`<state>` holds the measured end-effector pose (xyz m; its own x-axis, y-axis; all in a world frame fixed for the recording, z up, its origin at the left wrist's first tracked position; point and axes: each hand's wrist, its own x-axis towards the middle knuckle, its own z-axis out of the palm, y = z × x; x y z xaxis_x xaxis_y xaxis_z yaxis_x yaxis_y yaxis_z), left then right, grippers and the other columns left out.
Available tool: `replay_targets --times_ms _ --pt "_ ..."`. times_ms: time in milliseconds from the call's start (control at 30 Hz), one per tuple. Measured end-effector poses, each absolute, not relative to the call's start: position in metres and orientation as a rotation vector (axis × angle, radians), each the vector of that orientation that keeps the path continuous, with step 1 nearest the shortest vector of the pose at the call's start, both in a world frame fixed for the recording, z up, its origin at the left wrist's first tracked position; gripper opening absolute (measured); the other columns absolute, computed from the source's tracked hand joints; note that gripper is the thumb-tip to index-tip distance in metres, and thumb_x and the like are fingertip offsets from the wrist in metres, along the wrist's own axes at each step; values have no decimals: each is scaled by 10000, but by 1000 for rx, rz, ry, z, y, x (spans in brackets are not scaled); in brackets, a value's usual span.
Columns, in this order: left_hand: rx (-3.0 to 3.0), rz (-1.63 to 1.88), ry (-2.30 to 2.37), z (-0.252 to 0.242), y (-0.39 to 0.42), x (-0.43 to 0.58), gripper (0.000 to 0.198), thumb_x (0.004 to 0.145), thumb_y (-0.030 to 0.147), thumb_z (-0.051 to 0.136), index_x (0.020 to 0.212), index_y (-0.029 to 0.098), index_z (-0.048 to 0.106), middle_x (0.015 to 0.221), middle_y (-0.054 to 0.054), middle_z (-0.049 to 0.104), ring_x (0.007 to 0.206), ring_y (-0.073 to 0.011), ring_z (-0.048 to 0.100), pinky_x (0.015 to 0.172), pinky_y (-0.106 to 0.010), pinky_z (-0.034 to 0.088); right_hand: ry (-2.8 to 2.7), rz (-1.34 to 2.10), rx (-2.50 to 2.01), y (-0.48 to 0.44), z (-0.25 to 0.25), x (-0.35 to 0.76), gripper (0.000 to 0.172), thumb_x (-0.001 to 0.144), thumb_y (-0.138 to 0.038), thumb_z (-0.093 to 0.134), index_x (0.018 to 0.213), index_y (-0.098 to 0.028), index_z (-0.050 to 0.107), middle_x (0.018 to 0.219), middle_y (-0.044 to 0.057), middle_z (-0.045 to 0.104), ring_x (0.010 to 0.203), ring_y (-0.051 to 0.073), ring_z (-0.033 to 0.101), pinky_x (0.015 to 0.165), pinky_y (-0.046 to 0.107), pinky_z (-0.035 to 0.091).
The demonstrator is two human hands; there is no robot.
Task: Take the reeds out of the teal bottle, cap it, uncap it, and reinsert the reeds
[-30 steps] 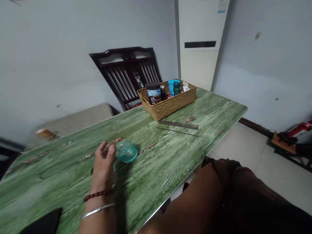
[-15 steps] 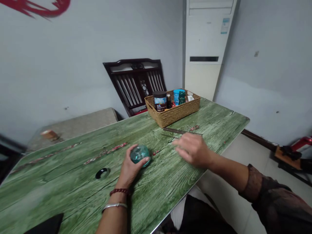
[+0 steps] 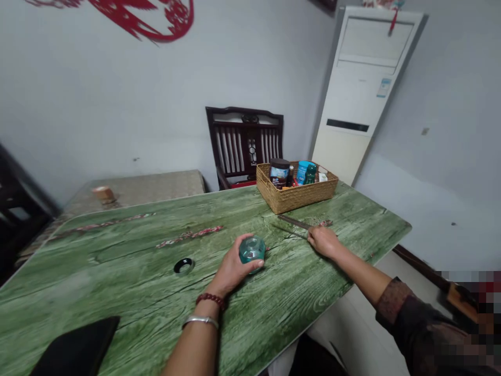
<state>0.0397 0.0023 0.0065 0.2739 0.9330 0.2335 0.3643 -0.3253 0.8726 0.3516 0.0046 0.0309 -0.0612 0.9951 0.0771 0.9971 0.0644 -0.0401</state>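
Observation:
My left hand is wrapped round a small round teal glass holder that stands on the green wood-grain table. My right hand rests on the table to its right, fingers closed in a pinch at the near ends of thin dark sticks lying in front of a basket. A small black ring-shaped lid lies on the table left of the holder.
A woven basket with jars and bottles stands at the table's far right. Behind it is a dark wooden chair and a white standing air conditioner. A black flat object lies at the near left edge.
My right hand moved forward onto the thin sticks. My left hand stayed on the teal holder. The view swung up and to the left.

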Motion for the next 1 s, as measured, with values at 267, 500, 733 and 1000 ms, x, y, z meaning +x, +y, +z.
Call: replay_targets --times_ms 267,500,733,1000 --pt "1818 1094 1219 4 0 42 812 633 429 798 1334 183 470 1243 -126 655 1125 -306 640 987 -437 480 -1630 701 -1297 15 79 317 239 775 -338 609 959 -187 583 658 -40 624 511 120 545 515 228 440" --pt "1799 1065 1147 6 0 42 799 643 398 795 1326 178 443 1249 -130 644 1141 -297 628 1021 -442 455 -1434 899 -777 9 130 245 306 775 -419 699 934 -223 527 806 -20 690 528 85 585 488 204 493" --pt "1816 1119 1160 2 1 41 744 625 387 807 1277 192 506 1177 -94 678 1074 -281 654 959 -404 487 -1555 905 -819 21 118 211 263 757 -396 686 873 -220 529 719 -45 656 491 71 536 459 181 446" --pt "1832 1147 1196 1 5 41 758 612 415 813 1276 193 522 1161 -93 684 1062 -297 649 933 -434 496 -1680 838 -1011 27 72 197 153 716 -314 665 765 -205 569 640 -49 594 553 108 532 536 215 432"
